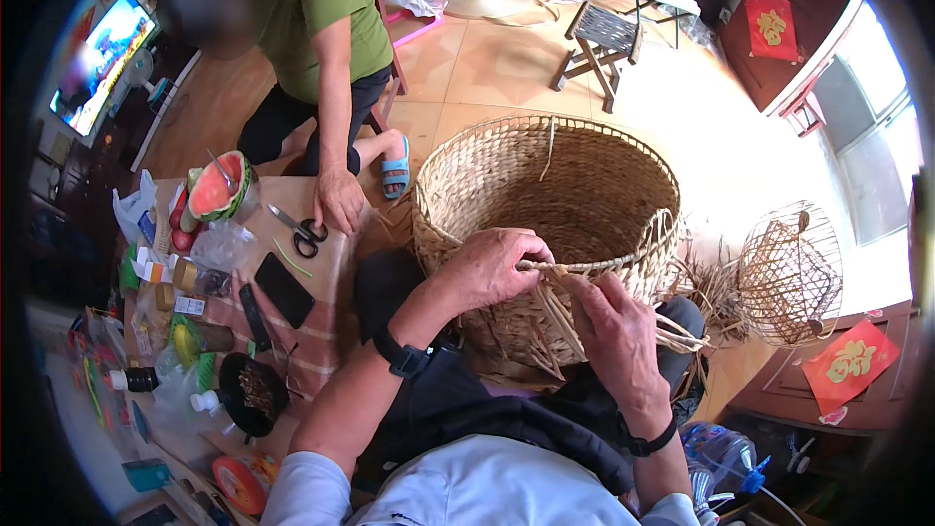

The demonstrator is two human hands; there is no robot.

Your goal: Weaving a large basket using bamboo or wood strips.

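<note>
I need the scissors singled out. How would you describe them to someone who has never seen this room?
Start at the low table with the striped cloth left of the big round woven straw basket. Near its far edge, beside another person's resting hand, lie the black-handled metal scissors. Unlike the flat black phone nearer the wearer, they have two finger loops and shiny blades.

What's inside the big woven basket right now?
The woven basket shows only its woven inner wall; no contents visible. Its bottom is hidden behind the near rim, where the left hand and right hand grip straw strands.
</note>
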